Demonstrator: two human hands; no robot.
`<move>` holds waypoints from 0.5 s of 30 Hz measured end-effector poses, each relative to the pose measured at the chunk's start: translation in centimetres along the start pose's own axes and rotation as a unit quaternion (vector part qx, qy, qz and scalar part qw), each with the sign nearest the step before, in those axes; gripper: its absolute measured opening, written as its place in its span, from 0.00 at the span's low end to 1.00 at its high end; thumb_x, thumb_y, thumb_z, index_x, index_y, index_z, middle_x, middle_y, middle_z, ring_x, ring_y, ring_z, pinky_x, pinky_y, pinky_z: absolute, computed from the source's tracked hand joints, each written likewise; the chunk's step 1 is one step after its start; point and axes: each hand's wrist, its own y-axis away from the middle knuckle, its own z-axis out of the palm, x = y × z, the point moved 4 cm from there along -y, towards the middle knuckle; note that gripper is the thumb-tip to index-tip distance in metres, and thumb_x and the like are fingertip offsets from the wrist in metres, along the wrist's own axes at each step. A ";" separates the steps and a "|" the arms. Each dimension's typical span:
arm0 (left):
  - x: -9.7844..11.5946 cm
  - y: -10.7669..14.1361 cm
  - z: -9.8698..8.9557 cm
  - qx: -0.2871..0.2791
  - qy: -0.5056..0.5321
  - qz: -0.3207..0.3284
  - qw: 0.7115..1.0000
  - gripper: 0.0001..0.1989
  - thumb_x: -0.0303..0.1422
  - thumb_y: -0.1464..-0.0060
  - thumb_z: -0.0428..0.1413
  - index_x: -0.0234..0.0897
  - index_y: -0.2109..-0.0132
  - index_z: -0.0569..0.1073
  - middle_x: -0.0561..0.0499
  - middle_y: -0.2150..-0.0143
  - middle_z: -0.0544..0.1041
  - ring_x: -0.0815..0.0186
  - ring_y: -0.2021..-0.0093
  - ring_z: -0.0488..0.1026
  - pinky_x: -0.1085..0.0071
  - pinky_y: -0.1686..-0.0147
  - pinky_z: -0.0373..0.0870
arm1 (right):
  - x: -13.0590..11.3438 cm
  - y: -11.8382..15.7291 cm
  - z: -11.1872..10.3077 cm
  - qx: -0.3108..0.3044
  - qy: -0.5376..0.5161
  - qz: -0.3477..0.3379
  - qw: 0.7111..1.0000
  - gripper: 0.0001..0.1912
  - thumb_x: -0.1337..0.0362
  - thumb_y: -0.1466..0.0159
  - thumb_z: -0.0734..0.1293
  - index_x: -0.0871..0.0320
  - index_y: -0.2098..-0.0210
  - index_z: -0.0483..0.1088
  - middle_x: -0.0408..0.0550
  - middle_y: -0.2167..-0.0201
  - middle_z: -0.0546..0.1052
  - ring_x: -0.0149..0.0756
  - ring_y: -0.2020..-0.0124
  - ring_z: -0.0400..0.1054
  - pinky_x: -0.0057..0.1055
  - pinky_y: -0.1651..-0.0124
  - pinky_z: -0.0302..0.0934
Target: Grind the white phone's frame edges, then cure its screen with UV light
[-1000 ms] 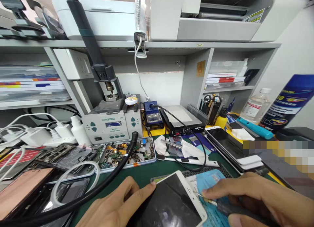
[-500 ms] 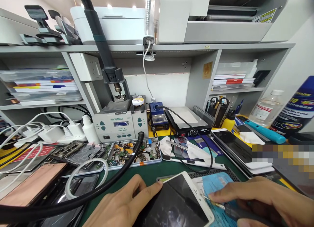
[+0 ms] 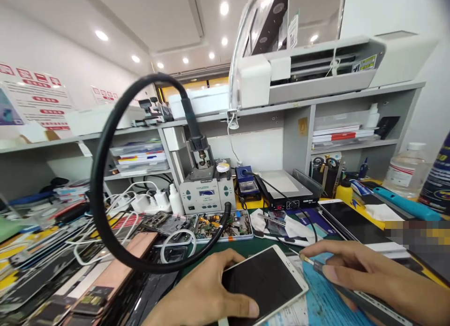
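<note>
A white-framed phone (image 3: pixel 269 281) with a dark screen lies low in the middle, over a blue and white sheet (image 3: pixel 325 293). My left hand (image 3: pixel 214 293) grips its left side, the thumb on the screen and the fingers behind the upper left edge. To the right, my right hand (image 3: pixel 372 274) is closed round a dark pen-like screwdriver (image 3: pixel 363 300). Its thin metal tip points up and left, just beyond the phone's top right corner, and appears apart from it.
A tray of small circuit parts (image 3: pixel 242 225) sits behind the phone, near a hot-air station (image 3: pixel 207 194) whose black hose (image 3: pixel 101 194) loops at left. Phones and cables crowd the left. Behind stands a flat heating plate (image 3: pixel 288 187); bottles and stacked phones (image 3: pixel 355 218) are at right.
The view has tilted up and turned left. My left thumb now lies on the screen, with the hand wrapped round the phone's side. The screwdriver tip has moved off the phone's edge.
</note>
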 end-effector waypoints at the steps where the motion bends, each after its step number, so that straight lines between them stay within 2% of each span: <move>1: -0.3 -0.3 0.0 -0.014 0.052 0.010 0.999 0.22 0.34 0.58 0.69 0.37 0.54 0.77 0.50 0.59 0.79 0.62 0.62 0.74 0.72 0.65 0.67 | -0.1 -0.1 0.1 -0.006 -0.014 0.015 1.000 0.21 0.48 0.37 0.69 0.43 0.46 0.73 0.44 0.71 0.78 0.41 0.69 0.74 0.30 0.66 0.66; 2: -0.6 -0.5 -0.2 -0.017 0.094 0.014 0.995 0.19 0.32 0.57 0.69 0.35 0.56 0.78 0.49 0.60 0.78 0.65 0.63 0.73 0.73 0.66 0.67 | -0.1 -0.1 0.2 -0.015 -0.031 0.031 0.999 0.22 0.46 0.38 0.69 0.45 0.46 0.73 0.44 0.71 0.78 0.40 0.71 0.74 0.30 0.69 0.65; 4: -1.2 -0.8 -0.5 -0.024 0.129 -0.004 0.991 0.15 0.32 0.54 0.67 0.34 0.59 0.77 0.51 0.66 0.77 0.71 0.76 0.69 0.75 0.75 0.65 | -0.3 -0.2 0.6 -0.047 -0.070 0.043 0.995 0.25 0.45 0.38 0.68 0.49 0.45 0.72 0.45 0.74 0.78 0.36 0.80 0.71 0.29 0.76 0.63; 5: -1.4 -0.9 -0.7 -0.027 0.147 -0.010 0.989 0.13 0.32 0.54 0.67 0.33 0.60 0.77 0.51 0.68 0.76 0.72 0.79 0.68 0.75 0.78 0.64 | -0.5 -0.3 0.9 -0.066 -0.091 0.042 0.993 0.26 0.46 0.38 0.68 0.51 0.45 0.71 0.45 0.74 0.78 0.33 0.85 0.68 0.28 0.80 0.60; 7: -1.8 -0.8 -1.2 -0.023 0.190 -0.016 0.981 0.13 0.29 0.57 0.68 0.32 0.64 0.75 0.50 0.69 0.76 0.71 0.76 0.71 0.78 0.79 0.66 | -0.8 -0.3 1.3 -0.094 -0.124 0.028 0.987 0.27 0.47 0.37 0.68 0.54 0.44 0.70 0.45 0.75 0.78 0.28 0.90 0.63 0.25 0.85 0.56; 10: -2.3 -0.3 -1.8 -0.023 0.267 -0.023 0.963 0.12 0.29 0.56 0.67 0.30 0.64 0.73 0.46 0.69 0.77 0.67 0.77 0.74 0.78 0.83 0.66 | -1.3 -0.4 1.6 -0.109 -0.151 0.003 0.983 0.26 0.49 0.38 0.69 0.59 0.47 0.71 0.44 0.77 0.76 0.25 0.91 0.62 0.22 0.88 0.53; 13: -2.1 0.0 -2.1 -0.017 0.347 -0.006 0.938 0.12 0.29 0.53 0.62 0.28 0.60 0.72 0.42 0.70 0.77 0.61 0.78 0.76 0.75 0.88 0.65 | -1.5 -0.5 1.7 -0.123 -0.165 -0.011 0.978 0.25 0.50 0.37 0.69 0.62 0.48 0.71 0.42 0.78 0.75 0.24 0.91 0.62 0.20 0.88 0.55; 15: -1.5 -0.3 -2.1 -0.006 0.405 0.014 0.914 0.14 0.30 0.51 0.58 0.26 0.57 0.72 0.40 0.68 0.78 0.59 0.75 0.78 0.74 0.85 0.68 | -1.6 -0.6 1.6 -0.134 -0.173 -0.015 0.976 0.25 0.51 0.36 0.68 0.63 0.47 0.69 0.43 0.78 0.76 0.24 0.90 0.63 0.20 0.87 0.56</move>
